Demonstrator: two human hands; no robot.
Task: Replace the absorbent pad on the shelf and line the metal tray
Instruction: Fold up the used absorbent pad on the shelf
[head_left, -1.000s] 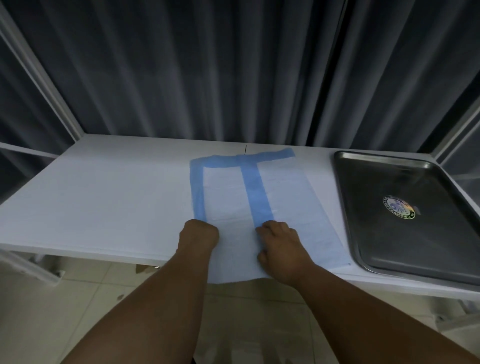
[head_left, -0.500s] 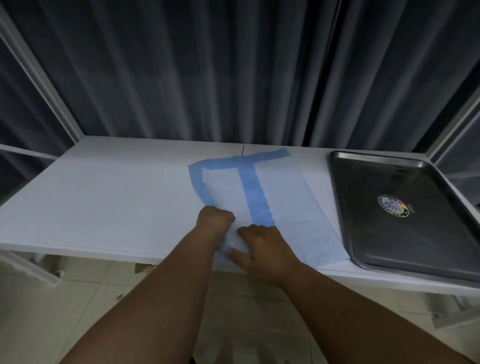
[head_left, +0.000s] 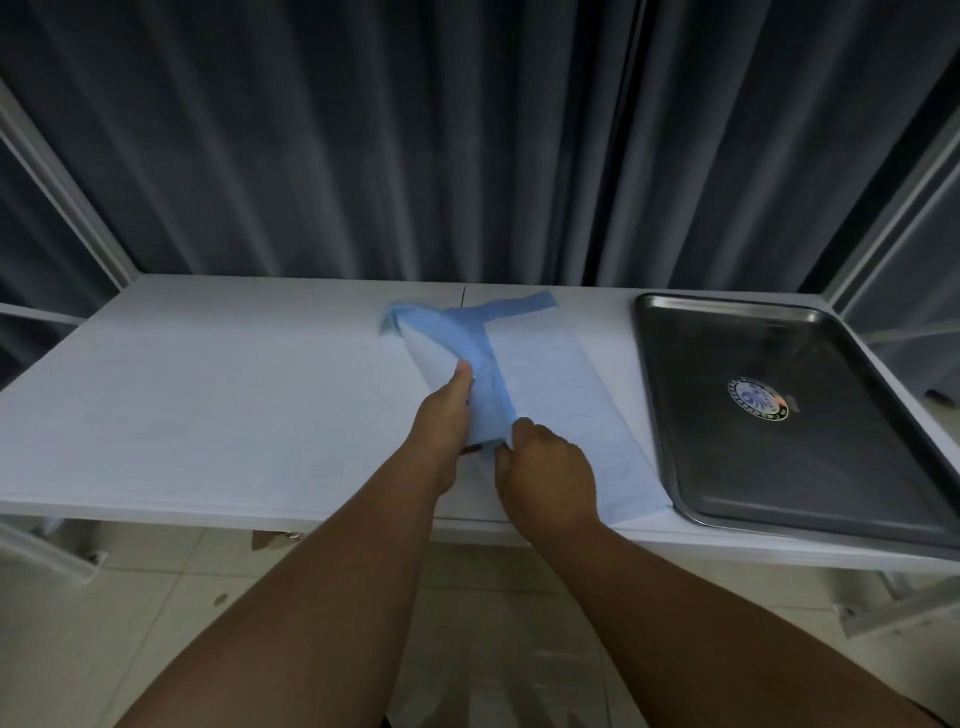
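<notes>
Your left hand (head_left: 451, 410) grips the raised left flap of the blue absorbent pad (head_left: 550, 395), fingers curled round the fold. Your right hand (head_left: 545, 467) pinches the pad's near edge just beside it. The pad lies mid-shelf (head_left: 208, 405), its right half flat and its left part lifted. The metal tray (head_left: 810, 415) sits just right of the pad.

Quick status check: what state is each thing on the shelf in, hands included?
absorbent pad: partly unfolded, left flap lifted
left hand: grips the lifted flap
right hand: pinches the pad's near edge
metal tray: flat on the shelf, unlined
shelf: white top bare beside the pad
</notes>
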